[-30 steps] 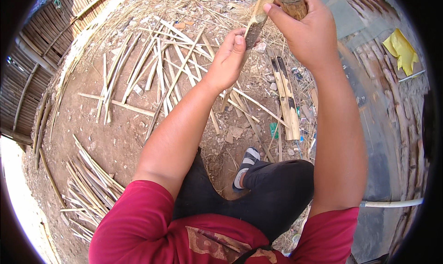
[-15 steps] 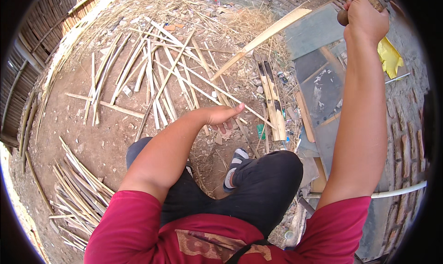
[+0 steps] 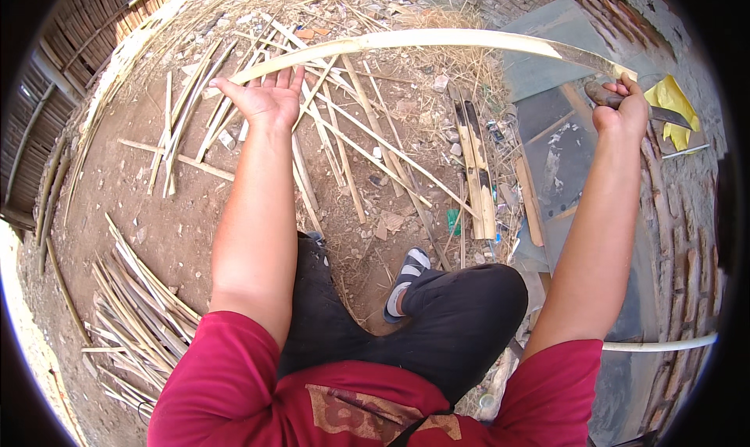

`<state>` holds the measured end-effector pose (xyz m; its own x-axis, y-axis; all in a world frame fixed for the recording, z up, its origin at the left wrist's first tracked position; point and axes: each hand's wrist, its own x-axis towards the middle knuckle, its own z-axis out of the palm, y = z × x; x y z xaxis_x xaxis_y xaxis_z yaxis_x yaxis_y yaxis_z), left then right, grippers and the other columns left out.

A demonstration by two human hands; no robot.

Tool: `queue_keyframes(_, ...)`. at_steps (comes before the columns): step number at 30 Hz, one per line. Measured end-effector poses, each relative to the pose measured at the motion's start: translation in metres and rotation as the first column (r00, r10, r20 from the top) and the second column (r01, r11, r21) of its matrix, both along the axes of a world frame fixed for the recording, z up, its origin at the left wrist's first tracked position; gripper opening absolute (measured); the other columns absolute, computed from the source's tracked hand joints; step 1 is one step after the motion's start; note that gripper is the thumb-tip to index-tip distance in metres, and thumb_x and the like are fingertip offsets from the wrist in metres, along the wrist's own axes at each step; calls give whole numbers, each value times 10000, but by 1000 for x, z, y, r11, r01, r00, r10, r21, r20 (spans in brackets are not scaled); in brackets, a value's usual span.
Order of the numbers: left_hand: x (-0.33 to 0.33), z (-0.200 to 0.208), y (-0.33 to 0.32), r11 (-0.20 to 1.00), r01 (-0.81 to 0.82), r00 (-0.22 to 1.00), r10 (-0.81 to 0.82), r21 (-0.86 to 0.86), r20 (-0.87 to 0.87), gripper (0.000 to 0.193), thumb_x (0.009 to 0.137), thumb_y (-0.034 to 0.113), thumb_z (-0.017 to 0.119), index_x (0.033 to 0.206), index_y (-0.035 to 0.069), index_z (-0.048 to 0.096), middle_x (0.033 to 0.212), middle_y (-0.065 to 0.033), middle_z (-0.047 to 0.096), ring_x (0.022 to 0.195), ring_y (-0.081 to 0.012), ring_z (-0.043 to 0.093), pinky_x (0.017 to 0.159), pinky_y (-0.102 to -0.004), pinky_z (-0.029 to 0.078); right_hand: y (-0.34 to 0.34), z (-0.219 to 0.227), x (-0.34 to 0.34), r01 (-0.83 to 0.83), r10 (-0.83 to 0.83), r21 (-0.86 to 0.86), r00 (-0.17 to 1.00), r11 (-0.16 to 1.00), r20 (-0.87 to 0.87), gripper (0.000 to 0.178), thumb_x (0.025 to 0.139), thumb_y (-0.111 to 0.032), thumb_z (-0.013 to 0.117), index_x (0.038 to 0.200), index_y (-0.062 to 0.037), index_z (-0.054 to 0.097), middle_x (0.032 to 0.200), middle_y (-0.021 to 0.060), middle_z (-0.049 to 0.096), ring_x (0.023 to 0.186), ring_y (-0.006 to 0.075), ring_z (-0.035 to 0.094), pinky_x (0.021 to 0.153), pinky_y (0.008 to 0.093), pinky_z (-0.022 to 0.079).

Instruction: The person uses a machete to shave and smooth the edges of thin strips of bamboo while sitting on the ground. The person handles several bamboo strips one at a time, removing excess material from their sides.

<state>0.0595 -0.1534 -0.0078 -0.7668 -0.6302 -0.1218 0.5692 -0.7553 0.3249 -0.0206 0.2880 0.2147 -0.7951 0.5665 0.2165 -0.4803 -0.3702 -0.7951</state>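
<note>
A long pale bamboo strip bows across the far side between my two hands. Its right end is pinched at the fingertips of my right hand. That same hand grips a knife by its brown wooden handle, the dark blade pointing right. My left hand is palm up with fingers stretched and thumb spread, at the strip's left end. The strip passes over or just behind those fingers; whether it rests on them I cannot tell.
Cut strips lie crisscrossed on the dirt ahead, and another pile of strips is at left. Split bamboo pieces lie ahead of my right knee. Dark sheets, a yellow wrapper and a brick wall are at right.
My left hand has moved forward and left to the strip's free end, turning palm up. The right hand has lowered slightly with knife and strip, which now spans sideways instead of slanting toward me.
</note>
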Motion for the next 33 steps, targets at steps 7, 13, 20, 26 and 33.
queue_keyframes(7, 47, 41, -104, 940, -292, 912, 218, -177, -347, 752, 1013, 750, 226, 1185, 56, 460, 950, -73, 517, 821, -196, 545, 788, -376, 485, -47, -188, -18, -270, 329, -208, 879, 940, 344, 116, 953, -35, 645, 1027, -44, 557, 852, 40, 570, 654, 128, 500, 607, 273, 482)
queue_keyframes(13, 92, 90, -125, 773, -327, 932, 170, -544, -320, 644, 1081, 618, 197, 1006, 53, 498, 728, -8, 392, 624, -145, 348, 589, -285, 320, -111, -340, 9, -234, 301, -198, 585, 952, 753, 238, 984, -204, 691, 1177, -93, 607, 929, 83, 624, 690, 131, 543, 596, 273, 486)
queue_keyframes(20, 32, 33, -83, 736, -174, 984, 110, -654, -138, 631, 1088, 576, 334, 1185, 4, 582, 706, 33, 369, 596, -96, 336, 556, -257, 310, -153, -434, 59, -282, 287, -181, 401, 942, 870, 259, 983, -222, 688, 1176, -64, 615, 904, 88, 671, 667, 139, 566, 575, 293, 493)
queue_keyframes(26, 8, 11, -10, 617, -297, 862, 501, -729, 73, 734, 1067, 656, 344, 1170, -20, 613, 657, 72, 321, 556, -69, 317, 518, -241, 282, -175, -441, 88, -543, 285, -10, 425, 840, 859, 223, 943, -211, 749, 1034, -79, 594, 750, 22, 589, 551, 119, 519, 477, 293, 446)
queue_keyframes(33, -9, -10, -12, 658, -228, 893, 435, -717, 116, 657, 1077, 637, 326, 1014, 34, 582, 653, 63, 341, 554, -74, 331, 508, -242, 289, -193, -460, 106, -675, 181, 282, 529, 682, 829, 310, 901, -205, 781, 1022, -15, 569, 765, 76, 596, 523, 127, 534, 454, 294, 446)
